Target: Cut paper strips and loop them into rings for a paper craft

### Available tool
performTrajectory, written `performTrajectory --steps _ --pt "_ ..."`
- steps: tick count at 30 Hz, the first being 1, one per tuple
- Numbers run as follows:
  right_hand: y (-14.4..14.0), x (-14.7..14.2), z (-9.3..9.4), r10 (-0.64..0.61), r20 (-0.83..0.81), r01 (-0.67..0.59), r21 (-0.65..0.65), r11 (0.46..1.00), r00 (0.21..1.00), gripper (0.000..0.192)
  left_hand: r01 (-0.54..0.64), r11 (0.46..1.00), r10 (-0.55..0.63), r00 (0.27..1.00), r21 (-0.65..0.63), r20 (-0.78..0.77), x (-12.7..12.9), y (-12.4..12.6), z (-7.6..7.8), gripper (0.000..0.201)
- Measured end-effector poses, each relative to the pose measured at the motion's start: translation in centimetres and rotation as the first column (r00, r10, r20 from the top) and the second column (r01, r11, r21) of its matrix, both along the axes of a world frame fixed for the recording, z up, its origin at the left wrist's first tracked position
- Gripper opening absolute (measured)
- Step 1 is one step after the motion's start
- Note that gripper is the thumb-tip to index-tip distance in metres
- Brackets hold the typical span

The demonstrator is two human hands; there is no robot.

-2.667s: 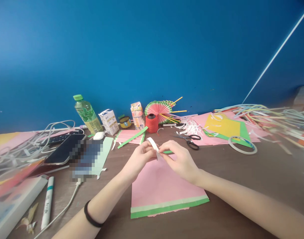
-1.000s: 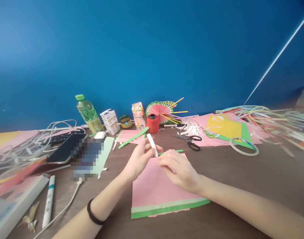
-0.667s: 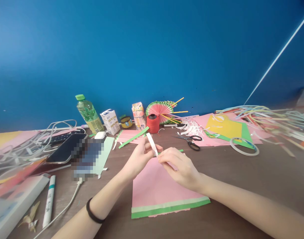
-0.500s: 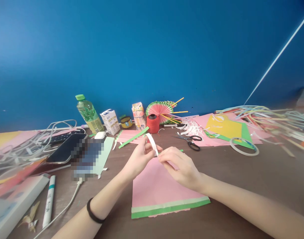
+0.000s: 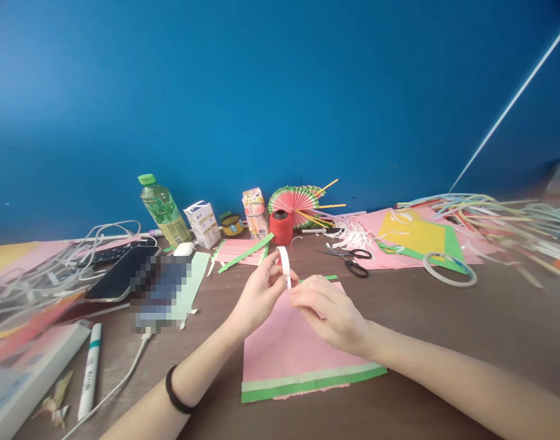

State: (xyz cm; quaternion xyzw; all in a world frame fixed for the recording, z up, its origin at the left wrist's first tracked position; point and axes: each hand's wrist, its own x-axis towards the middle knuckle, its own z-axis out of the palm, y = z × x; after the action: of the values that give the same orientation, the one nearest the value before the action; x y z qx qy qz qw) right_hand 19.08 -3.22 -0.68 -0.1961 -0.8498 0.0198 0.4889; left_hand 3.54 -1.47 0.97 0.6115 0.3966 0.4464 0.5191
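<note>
Head camera, as I watch from afar: both bare hands meet above a pink sheet (image 5: 284, 342) edged with green bands, lying flat on the brown table (image 5: 445, 330). I see the left hand (image 5: 259, 293) pinching a narrow white strip (image 5: 285, 264) between thumb and fingers, the strip curling up and over the fingertips. The right hand (image 5: 328, 311) is closed in a pinch at the strip's lower end, just above the pink sheet; its fingertips touch those of the left. Behind the hands stand a red thread spool (image 5: 280, 227), a folded pink-and-green paper fan (image 5: 294, 200) and a green-capped bottle (image 5: 163, 211). Black scissors (image 5: 351, 261) lie to the right, near a tape ring (image 5: 449, 269). A white marker (image 5: 88, 379) rests at the left.
</note>
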Motion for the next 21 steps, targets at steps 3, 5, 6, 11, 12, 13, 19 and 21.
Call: performTrajectory --steps 3,5,6,11,12,13,19,21 --pt "-0.11 -0.05 -0.17 0.015 0.011 -0.015 0.013 1.000 1.000 0.022 -0.005 0.999 0.006 0.999 -0.031 0.034 0.01 0.05 -0.01 0.047" --pt "-0.20 -0.10 -0.15 0.020 0.017 -0.020 0.006 1.000 1.000 0.022 -0.002 0.999 0.005 0.998 -0.043 0.058 -0.04 0.07 0.09 0.046" --pt "-0.23 -0.12 -0.09 0.021 0.013 -0.021 -0.002 1.000 1.000 0.021 0.002 0.999 0.001 0.998 -0.044 0.065 -0.06 0.07 0.17 0.045" --pt "-0.22 -0.11 0.47 0.011 -0.021 -0.012 -0.047 0.999 1.000 0.020 0.036 0.998 -0.031 0.994 -0.048 0.108 -0.06 0.04 0.47 0.045" --pt "-0.20 -0.10 0.53 0.007 -0.022 -0.009 -0.050 0.999 1.000 0.019 0.044 0.998 -0.038 0.992 -0.049 0.117 -0.04 0.03 0.48 0.046" --pt "-0.18 -0.09 0.55 0.006 -0.023 -0.007 -0.051 0.999 1.000 0.019 0.049 0.998 -0.043 0.991 -0.048 0.124 -0.02 0.03 0.48 0.047" --pt "-0.05 -0.08 0.10 0.030 -0.019 -0.030 -0.049 0.998 0.999 0.022 0.034 0.998 -0.025 0.990 -0.062 0.140 0.09 0.00 0.37 0.047" --pt "-0.04 -0.05 -0.02 0.035 -0.014 -0.036 -0.034 0.999 0.999 0.023 0.030 0.997 -0.019 0.989 -0.072 0.148 0.17 -0.03 0.43 0.048"
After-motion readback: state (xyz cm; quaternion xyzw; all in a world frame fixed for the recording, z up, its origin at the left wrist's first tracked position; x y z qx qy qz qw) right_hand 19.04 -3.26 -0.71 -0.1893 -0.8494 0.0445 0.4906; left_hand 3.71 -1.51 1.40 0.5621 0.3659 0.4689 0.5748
